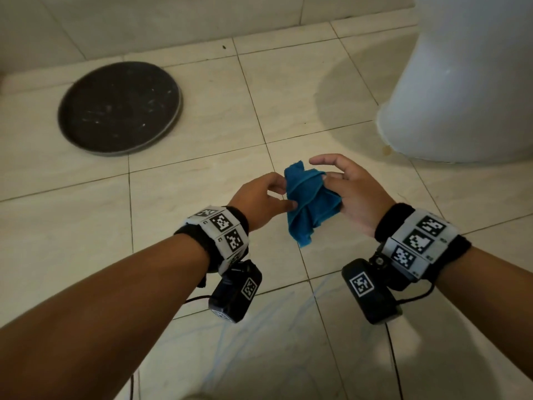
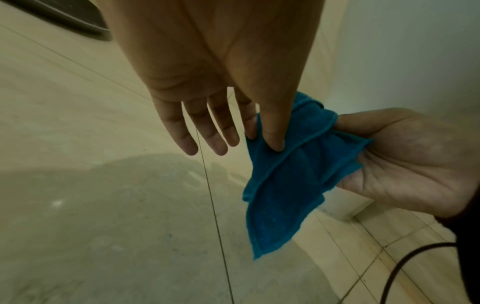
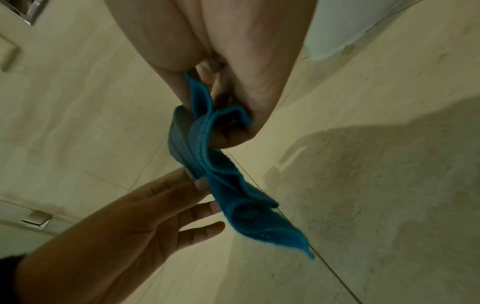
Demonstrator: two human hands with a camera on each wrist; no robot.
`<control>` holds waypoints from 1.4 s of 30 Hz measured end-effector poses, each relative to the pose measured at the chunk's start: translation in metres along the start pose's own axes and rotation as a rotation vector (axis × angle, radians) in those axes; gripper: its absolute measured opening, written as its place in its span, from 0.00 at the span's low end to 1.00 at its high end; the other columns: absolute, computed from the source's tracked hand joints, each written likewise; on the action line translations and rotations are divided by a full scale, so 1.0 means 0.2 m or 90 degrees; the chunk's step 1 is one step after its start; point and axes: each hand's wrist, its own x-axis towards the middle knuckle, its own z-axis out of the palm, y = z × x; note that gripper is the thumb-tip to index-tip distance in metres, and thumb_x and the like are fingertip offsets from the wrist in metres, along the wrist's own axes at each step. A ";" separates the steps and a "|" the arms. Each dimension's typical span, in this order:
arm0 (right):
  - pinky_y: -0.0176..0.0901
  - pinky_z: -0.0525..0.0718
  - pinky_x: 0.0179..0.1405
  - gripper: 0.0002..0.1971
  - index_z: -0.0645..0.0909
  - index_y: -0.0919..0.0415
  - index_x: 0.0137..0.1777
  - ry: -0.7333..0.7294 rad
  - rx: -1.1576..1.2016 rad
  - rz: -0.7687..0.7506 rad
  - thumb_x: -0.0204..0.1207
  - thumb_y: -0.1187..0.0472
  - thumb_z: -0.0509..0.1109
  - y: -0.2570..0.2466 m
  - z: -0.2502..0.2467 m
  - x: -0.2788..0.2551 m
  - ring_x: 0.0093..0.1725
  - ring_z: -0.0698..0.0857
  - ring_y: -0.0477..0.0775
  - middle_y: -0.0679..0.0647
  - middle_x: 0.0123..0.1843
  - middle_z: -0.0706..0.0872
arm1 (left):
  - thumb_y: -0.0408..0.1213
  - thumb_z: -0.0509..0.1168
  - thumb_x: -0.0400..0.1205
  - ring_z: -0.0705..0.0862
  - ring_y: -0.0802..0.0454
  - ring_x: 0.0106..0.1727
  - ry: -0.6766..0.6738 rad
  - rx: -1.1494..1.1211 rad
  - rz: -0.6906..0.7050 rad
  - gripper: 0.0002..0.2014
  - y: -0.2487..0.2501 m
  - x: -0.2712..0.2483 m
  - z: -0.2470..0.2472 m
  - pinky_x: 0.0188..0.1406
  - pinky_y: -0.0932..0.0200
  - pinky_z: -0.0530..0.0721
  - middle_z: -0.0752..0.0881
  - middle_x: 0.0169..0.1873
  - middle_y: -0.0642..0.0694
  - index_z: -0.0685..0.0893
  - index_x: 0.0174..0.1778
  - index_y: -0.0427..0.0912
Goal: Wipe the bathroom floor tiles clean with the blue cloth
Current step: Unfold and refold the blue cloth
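Thumb and forefinger of the left hand pinch one side of the crumpled blue cloth while its other three fingers hang straight and spread, and the right hand clamps the cloth's other side between thumb and curled fingers, its forefinger stretched out free above. The cloth hangs in the air between both hands, clear of the beige floor tiles. Farther off, a round dark tray lies flat on the tiles at the left, and a white toilet base stands at the right.

Home bathroom; beige floor tiles; white toilet base; tiled wall
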 end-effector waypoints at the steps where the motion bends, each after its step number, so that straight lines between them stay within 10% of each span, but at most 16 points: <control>1: 0.45 0.81 0.36 0.15 0.78 0.51 0.59 -0.012 0.018 0.003 0.82 0.70 0.57 0.00 -0.01 0.00 0.39 0.85 0.53 0.56 0.42 0.87 | 0.44 0.72 0.79 0.83 0.55 0.52 -0.003 0.013 0.010 0.10 0.00 0.00 0.00 0.55 0.58 0.79 0.83 0.57 0.54 0.83 0.54 0.49; 9: 0.46 0.78 0.43 0.11 0.75 0.50 0.54 0.059 -0.203 -0.057 0.81 0.68 0.60 -0.02 -0.16 0.04 0.40 0.83 0.56 0.61 0.43 0.87 | 0.35 0.62 0.84 0.77 0.56 0.37 0.042 -0.071 0.036 0.11 0.00 -0.01 -0.02 0.39 0.64 0.77 0.80 0.35 0.52 0.74 0.36 0.48; 13: 0.30 0.74 0.30 0.09 0.76 0.49 0.55 0.024 -0.461 -0.095 0.80 0.65 0.62 0.02 -0.20 0.05 0.36 0.81 0.49 0.50 0.44 0.85 | 0.34 0.60 0.85 0.68 0.59 0.25 0.032 -0.094 0.028 0.11 0.00 0.00 -0.04 0.23 0.70 0.68 0.73 0.26 0.51 0.71 0.37 0.47; 22: 0.23 0.73 0.47 0.15 0.78 0.46 0.61 -0.011 -0.509 -0.190 0.76 0.61 0.70 0.03 -0.11 0.01 0.54 0.81 0.41 0.41 0.57 0.83 | 0.37 0.56 0.87 0.72 0.48 0.37 -0.006 -0.176 0.009 0.08 0.03 -0.02 -0.04 0.38 0.53 0.71 0.76 0.37 0.39 0.72 0.43 0.50; 29: 0.37 0.79 0.59 0.31 0.68 0.44 0.75 -0.132 -0.441 -0.041 0.73 0.56 0.73 0.10 -0.02 0.02 0.59 0.83 0.41 0.43 0.60 0.86 | 0.35 0.56 0.88 0.76 0.44 0.43 -0.012 -0.329 -0.003 0.07 0.05 -0.02 -0.05 0.43 0.50 0.72 0.81 0.38 0.44 0.73 0.45 0.49; 38: 0.35 0.79 0.42 0.13 0.79 0.52 0.57 -0.054 -0.308 -0.004 0.75 0.67 0.68 0.06 -0.02 0.03 0.41 0.84 0.48 0.52 0.39 0.86 | 0.37 0.59 0.88 0.74 0.51 0.30 0.016 -0.221 -0.012 0.03 0.00 -0.02 -0.07 0.24 0.65 0.72 0.77 0.29 0.47 0.74 0.50 0.50; 42: 0.38 0.76 0.36 0.10 0.79 0.54 0.56 0.000 -0.303 0.005 0.77 0.64 0.66 0.06 -0.06 0.04 0.37 0.80 0.50 0.55 0.39 0.83 | 0.39 0.59 0.87 0.78 0.57 0.34 0.016 -0.107 -0.028 0.09 -0.03 -0.02 -0.08 0.28 0.68 0.74 0.85 0.42 0.49 0.73 0.62 0.49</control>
